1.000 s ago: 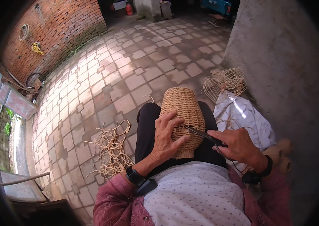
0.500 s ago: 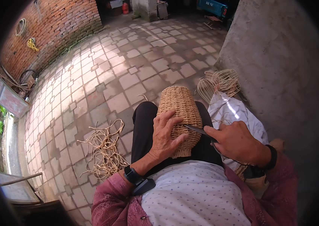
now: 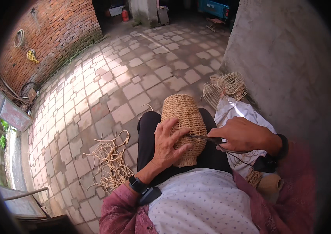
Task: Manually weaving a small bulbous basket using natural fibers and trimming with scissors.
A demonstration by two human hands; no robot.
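Note:
A tan woven basket (image 3: 184, 113) lies across my lap, its wider rounded part toward me, ending in a short fringed edge. My left hand (image 3: 168, 143) holds its left side, fingers and thumb spread over the weave. From the right, my right hand (image 3: 247, 133) grips a pair of dark scissors (image 3: 201, 137), their narrow blades against the weave near the left fingertips. The fingers cover much of the handles; a thin dark loop shows below the hand. Whether the blades are parted I cannot make out.
Loose tan cords (image 3: 110, 162) lie in a heap on the paving at my left. On my right are a white sack (image 3: 247, 113), coiled pale strands (image 3: 231, 85) and a tan rounded container (image 3: 271, 183). A grey wall (image 3: 286, 62) rises close on the right.
My right hand has turned, bringing the scissors flatter across the basket and showing more of the handle. The left hand stays on the weave. The whole view has shifted slightly.

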